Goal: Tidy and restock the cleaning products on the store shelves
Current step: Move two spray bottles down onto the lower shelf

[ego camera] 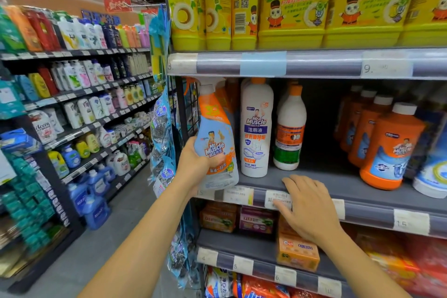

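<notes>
My left hand (196,162) grips a light-blue and orange Mr Muscle trigger spray bottle (216,135), holding it upright at the left end of the middle shelf (333,184). My right hand (306,203) rests palm down on that shelf's front edge, fingers spread over a price tag (277,198), holding nothing. To the right of the spray bottle stand a tall white Mr Muscle toilet cleaner bottle (257,128) and a smaller white bottle with an orange cap (290,128). A row of orange Mr Muscle bottles (387,145) fills the shelf's right side.
Yellow dish-soap jugs (295,5) line the top shelf. Orange soap boxes (298,253) and packs sit on the lower shelves. Hanging blue scouring-pad packs (160,126) cover the shelf end. Across the aisle floor (101,249), another rack (79,94) holds soaps and shampoos.
</notes>
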Demonstrator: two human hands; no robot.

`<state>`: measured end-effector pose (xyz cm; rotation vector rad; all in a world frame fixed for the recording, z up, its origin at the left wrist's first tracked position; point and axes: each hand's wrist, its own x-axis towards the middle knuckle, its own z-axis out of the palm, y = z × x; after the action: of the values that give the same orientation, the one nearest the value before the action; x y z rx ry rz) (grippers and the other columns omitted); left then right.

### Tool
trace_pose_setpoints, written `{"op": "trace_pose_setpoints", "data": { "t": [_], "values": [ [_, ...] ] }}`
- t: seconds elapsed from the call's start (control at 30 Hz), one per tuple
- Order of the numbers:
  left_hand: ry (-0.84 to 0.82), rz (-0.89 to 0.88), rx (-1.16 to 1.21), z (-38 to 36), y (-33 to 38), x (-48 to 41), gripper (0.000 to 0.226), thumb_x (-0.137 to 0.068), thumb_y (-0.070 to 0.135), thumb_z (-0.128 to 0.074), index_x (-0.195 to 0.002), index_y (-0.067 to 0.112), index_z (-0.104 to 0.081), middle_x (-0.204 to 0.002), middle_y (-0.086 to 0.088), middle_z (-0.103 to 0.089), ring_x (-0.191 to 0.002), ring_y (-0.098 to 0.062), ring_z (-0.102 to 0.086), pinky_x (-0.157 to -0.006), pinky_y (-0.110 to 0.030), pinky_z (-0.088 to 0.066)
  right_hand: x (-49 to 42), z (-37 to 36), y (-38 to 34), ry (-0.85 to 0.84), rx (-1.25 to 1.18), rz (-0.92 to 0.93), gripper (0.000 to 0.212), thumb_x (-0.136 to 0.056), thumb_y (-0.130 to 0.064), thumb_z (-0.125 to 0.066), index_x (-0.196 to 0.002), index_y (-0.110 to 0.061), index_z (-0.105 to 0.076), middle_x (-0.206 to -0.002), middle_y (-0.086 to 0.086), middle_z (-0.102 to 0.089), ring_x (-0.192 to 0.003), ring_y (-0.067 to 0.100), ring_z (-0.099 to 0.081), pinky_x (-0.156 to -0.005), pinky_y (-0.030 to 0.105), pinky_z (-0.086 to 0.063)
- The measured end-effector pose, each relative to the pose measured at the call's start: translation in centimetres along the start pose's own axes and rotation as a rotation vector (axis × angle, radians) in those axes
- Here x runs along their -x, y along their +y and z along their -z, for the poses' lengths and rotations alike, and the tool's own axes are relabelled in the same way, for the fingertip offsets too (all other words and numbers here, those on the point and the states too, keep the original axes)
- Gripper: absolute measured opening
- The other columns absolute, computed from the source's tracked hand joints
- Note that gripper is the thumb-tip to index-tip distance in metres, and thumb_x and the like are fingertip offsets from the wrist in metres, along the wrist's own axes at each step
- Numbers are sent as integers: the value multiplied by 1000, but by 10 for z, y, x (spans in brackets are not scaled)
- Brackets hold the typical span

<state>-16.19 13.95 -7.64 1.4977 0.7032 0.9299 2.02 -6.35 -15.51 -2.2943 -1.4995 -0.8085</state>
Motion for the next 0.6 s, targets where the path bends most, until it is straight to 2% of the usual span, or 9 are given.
{"op": "trace_pose_setpoints", "data": {
  "t": [0.1,0.2,0.27,0.4,0.6],
  "values": [
    [-13,6,13,-1,6,-8,49,-71,-1,-83,-102,29,-59,-94,9,-75,-81,-9,-74,-68,-28,-58,0,-1,1,-28,1,-11,58,-84,-59,-45,-116,-14,-64,-111,3,-66,-101,24,-61,-85,41,-48],
    [-34,41,24,-2,13,-14,56,-72,-3,-82,-118,19,-57,-106,-1,-73,-93,-20,-73,-80,-39,-59,0,-3,2,-38,-2,-23,55,-84,-58,-52,-118,-16,-62,-114,1,-65,-103,23,-61,-88,41,-47],
    [-48,65,30,-1,15,-18,59,-72,-4,-81,-121,16,-55,-110,-5,-72,-97,-24,-71,-84,-43,-58,-1,-3,2,-32,0,-25,54,-83,-58,-54,-118,-16,-62,-114,1,-65,-102,23,-61,-87,41,-48],
    [-91,82,66,3,16,-20,53,-73,-8,-78,-110,23,-58,-108,-5,-73,-95,-23,-72,-78,-39,-58,0,-4,1,-10,-7,-31,56,-83,-58,-50,-116,-16,-63,-112,1,-65,-100,24,-61,-86,41,-48],
    [-124,96,114,6,18,-20,52,-72,-12,-75,-109,21,-60,-105,-7,-75,-93,-26,-72,-75,-41,-59,1,-6,1,-7,-13,-41,56,-84,-59,-46,-116,-17,-62,-113,1,-65,-99,23,-61,-86,41,-47]
  ]
}}
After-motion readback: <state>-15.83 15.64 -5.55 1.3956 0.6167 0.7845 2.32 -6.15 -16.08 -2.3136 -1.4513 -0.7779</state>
